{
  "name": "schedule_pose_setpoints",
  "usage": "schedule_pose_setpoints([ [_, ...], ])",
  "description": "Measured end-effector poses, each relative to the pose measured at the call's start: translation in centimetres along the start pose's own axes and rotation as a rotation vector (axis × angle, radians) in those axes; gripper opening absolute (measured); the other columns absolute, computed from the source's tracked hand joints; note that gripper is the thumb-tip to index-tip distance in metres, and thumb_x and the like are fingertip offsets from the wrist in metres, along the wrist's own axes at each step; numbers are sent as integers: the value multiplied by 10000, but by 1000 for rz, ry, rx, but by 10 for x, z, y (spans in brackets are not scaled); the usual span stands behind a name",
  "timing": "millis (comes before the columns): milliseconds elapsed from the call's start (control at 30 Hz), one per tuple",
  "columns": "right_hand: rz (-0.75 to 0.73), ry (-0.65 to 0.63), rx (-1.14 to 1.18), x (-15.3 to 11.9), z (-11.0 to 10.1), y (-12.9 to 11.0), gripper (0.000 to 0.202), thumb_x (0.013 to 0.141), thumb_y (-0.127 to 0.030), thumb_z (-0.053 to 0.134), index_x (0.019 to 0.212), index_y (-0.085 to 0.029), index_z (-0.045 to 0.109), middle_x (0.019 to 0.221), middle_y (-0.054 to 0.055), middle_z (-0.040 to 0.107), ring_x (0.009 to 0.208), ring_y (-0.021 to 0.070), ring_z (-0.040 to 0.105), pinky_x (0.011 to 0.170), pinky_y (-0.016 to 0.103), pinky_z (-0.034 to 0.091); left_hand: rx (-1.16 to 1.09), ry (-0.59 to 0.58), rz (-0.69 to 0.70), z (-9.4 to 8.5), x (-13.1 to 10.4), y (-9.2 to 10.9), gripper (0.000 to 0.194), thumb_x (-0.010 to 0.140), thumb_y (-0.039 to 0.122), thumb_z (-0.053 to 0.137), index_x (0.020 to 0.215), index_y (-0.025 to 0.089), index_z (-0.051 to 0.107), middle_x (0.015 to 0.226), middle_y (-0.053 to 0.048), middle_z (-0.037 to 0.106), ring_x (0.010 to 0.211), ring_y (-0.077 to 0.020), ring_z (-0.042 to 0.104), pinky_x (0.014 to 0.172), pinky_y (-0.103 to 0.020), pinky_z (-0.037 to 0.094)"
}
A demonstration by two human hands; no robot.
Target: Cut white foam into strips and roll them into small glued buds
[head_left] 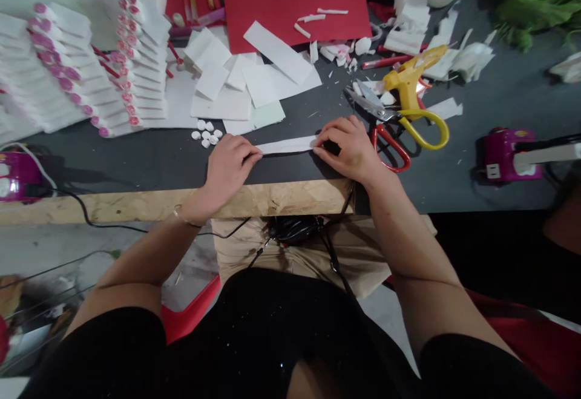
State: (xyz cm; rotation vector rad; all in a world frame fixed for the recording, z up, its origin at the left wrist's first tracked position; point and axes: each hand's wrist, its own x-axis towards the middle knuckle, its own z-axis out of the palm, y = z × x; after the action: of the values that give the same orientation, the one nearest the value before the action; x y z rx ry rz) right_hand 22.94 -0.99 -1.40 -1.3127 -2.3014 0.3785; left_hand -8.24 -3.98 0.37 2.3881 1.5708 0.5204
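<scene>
So there's a long, thin white strip (288, 145) stretched left to right between both hands, near the front of a dark grey counter (290, 172) with a raw wood-chip board edge. Could be paper or thin foam, hard to say from this angle. The left hand (230, 166) has its thumb and fingers pinched together on the left end, no real gap. The right hand (350, 148) has the other end nipped between its fingertips, with the rest of its fingers curled above.

Just right of that hand are metal scissors with one yellow and one red handle (398, 115), touching a yellow plastic gun-shaped tool (406, 84) on the far side. A little cluster of small white pellets (207, 133) sits just beyond the left hand.

Farther back, loose white rectangular pieces (263, 84) overlap in a messy pile, with a big red sheet (295, 2) behind them and three short white rolls (312, 18) lying on it. Over on the far left there are rows of white bundles with pink round tips (140, 66). Each side also gets a purple box: left one (20, 175) by the near edge, right one (511, 155) with a white plug in it.
</scene>
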Motion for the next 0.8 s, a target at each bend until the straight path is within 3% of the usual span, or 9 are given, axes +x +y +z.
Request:
schedule_pose_setpoints([
  [133, -6, -8, -2, -1, -1, 0, 125, 1009, -298, 632, 1025, -253, 748, 1157, 96, 737, 1083, 317, 597, 1003, 526, 427, -13, -23, -21, -2, 0, 1, 302, 1091, 380, 535, 991, 238, 782, 1017, -89, 767, 1006, -259, 649, 897, -421, 526],
  [533, 73, 83, 0, -2, 6, 6, 168, 983, -322, 658, 841, -239, 691, 1123, 102, 710, 1064, 321, 584, 1030, 584, 458, -40, 46, -103, 4, 0, -13, 230, 1038, 416, 641, 885, 260, 713, 894, -48, 740, 922, -255, 614, 859, -447, 474],
  [800, 130, 77, 9, -1, 6, 4, 206, 955, -340, 696, 784, -227, 676, 1130, 108, 688, 1095, 342, 571, 1035, 620, 455, -44, 48, -171, 5, 2, -13, 266, 1019, 439, 668, 832, 250, 663, 880, -47, 716, 936, -265, 606, 885, -464, 454],
])
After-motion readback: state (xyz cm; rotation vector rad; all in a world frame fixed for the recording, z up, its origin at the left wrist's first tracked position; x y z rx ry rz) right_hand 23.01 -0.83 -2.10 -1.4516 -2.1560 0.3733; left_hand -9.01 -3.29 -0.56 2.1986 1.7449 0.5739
